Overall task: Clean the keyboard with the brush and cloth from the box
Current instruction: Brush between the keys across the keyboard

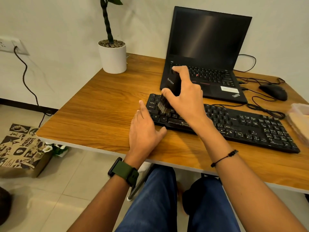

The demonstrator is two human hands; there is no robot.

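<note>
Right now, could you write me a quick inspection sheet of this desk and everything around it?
Surface: wooden desk, white edge.
Job's things: black keyboard; brush bristles down on its left keys; box at the right edge, cloth not discernible.
Clutter: open laptop, mouse, potted plant.
Grips: right hand holds the brush; left hand rests at the keyboard's left end.
Cables: black leads behind the keyboard; wall cord.
Surroundings: printed paper bag on the tiled floor.
</note>
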